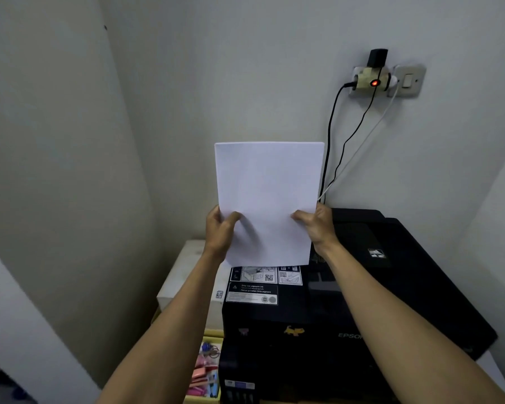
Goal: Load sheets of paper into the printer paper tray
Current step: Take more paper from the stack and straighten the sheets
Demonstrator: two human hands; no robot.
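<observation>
I hold a stack of white paper sheets [267, 196] upright in front of me, above the black printer [327, 310]. My left hand [220, 231] grips the stack's lower left edge, thumb across the front. On the lower right edge my right hand [318, 225] grips the same way. The sheets' bottom edge hangs just over the printer's top, which carries white instruction labels [252, 287]. The printer's lid [397, 258] lies toward the back right. The paper hides the rear of the printer, so no tray slot shows.
A wall socket with adapters and a red light [373, 80] sits above the printer, with black and white cables hanging down behind it. A white box [184, 275] stands left of the printer. Below it, a yellow tray holds pink and blue small items [206, 374]. Walls close in on both sides.
</observation>
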